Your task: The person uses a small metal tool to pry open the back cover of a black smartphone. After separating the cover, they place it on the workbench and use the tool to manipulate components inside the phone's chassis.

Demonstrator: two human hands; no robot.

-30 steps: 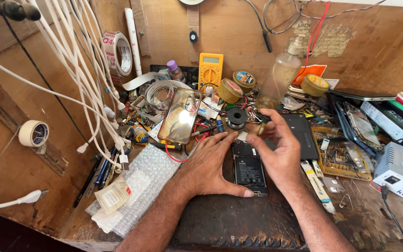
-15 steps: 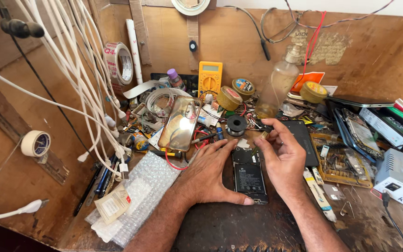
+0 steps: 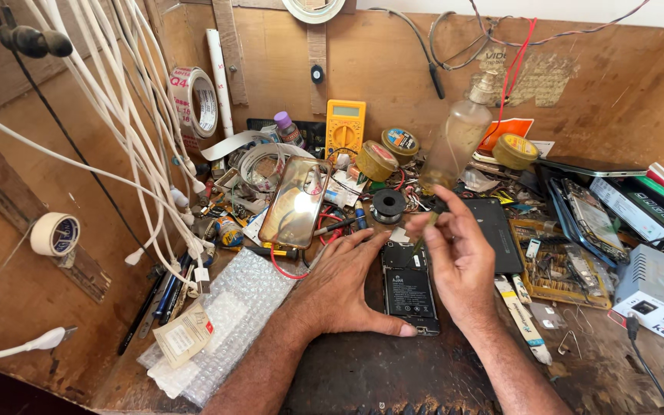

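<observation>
An opened phone (image 3: pixel 409 290), back cover off and black battery showing, lies on the dark wooden bench. My left hand (image 3: pixel 343 284) rests flat beside it, thumb along its lower left edge, pinning it down. My right hand (image 3: pixel 455 257) hovers over the phone's upper right corner, fingers pinched around a thin tool (image 3: pixel 423 237) whose tip points at the phone's top end. A clear phone case (image 3: pixel 296 201) lies tilted just beyond my left hand.
A yellow multimeter (image 3: pixel 345 127), solder tins (image 3: pixel 400 142), a plastic bottle (image 3: pixel 459 138), tape rolls (image 3: pixel 196 101) and a black spool (image 3: pixel 388 204) crowd the back. White cables (image 3: pixel 128 138) hang at left. Bubble wrap (image 3: pixel 232 315) lies front left; circuit boards (image 3: pixel 555 269) and a white device (image 3: pixel 659 292) at right.
My right hand has lifted slightly and curled its fingers into a pinch over the phone's top. The left hand and phone stay put; the view has shifted a little.
</observation>
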